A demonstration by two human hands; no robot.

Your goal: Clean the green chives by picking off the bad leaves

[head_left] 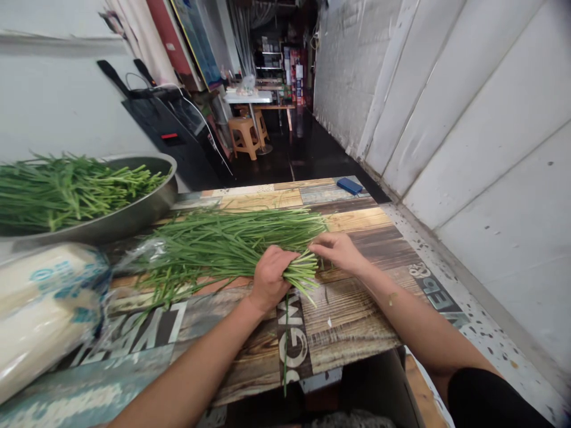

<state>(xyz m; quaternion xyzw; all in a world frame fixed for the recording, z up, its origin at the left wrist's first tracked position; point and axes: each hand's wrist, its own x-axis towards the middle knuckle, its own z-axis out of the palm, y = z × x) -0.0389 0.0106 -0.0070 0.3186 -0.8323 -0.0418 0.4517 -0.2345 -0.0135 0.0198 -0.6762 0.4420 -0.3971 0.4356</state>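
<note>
My left hand (273,274) is wrapped around a bunch of green chives (301,272), whose pale cut ends stick out to the right of the fist. Just beyond those ends, my right hand (339,251) is closed in a pinch, fingertips at the tips of the stalks. What sits between its fingers is too small to make out. A larger pile of chives (214,235) lies across the table, leaves to the left and stalk ends to the right. One loose chive blade (285,351) hangs over the near table edge below my left hand.
A metal bowl (167,184) heaped with chives stands at the left. In front of it lies a plastic-wrapped white package (40,303). A small blue box (349,186) rests near the far edge of the wood-patterned table (357,321). Orange stools (243,137) stand farther back.
</note>
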